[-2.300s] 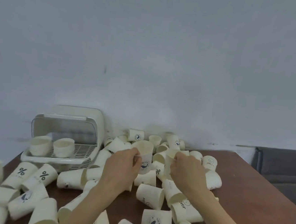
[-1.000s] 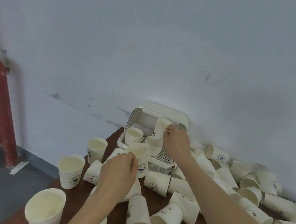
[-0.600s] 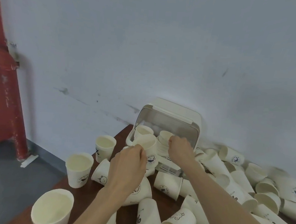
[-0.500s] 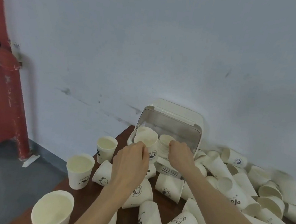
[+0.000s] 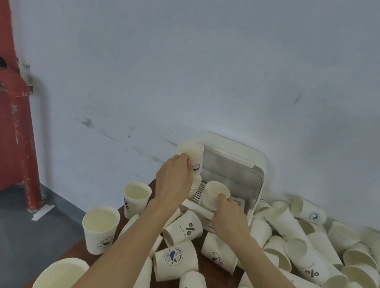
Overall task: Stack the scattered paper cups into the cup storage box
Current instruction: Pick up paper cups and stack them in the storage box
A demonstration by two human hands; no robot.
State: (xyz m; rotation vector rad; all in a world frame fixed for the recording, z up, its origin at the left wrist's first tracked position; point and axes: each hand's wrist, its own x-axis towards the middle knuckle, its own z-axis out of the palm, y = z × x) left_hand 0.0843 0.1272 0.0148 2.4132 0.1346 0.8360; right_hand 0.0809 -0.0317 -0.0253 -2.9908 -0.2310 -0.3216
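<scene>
The left hand (image 5: pixel 175 177) grips a paper cup (image 5: pixel 191 154) near its rim, fingers curled round the wall, and holds it upright, mouth up, above the left side of the cup storage box (image 5: pixel 235 171); that attitude looks chosen so its base can drop straight into the stack below it (image 5: pixel 196 186), of which only a sliver shows beside the hand. The right hand (image 5: pixel 230 214) rests at the front of the box with its fingertips curled on the rim of a second stack (image 5: pixel 215 196), probably to steady it or seat the top cup; how tightly it pinches I cannot tell. The box sits against the wall at the far edge of the brown surface (image 5: pixel 213 276), its lid tipped back so the slatted floor inside is open to reach. It holds those two stacks, both mouth up, and nothing else that I can see. The scattered cups (image 5: pixel 313 253) are mostly outside it: many lie on their sides in a heap to the right, several lie toppled in front, and a few upright ones (image 5: pixel 101 227) stand at the left edge of the surface. Judging by that heap, the task is at an early stage. A red pipe (image 5: pixel 13 115) runs down the wall at far left.
</scene>
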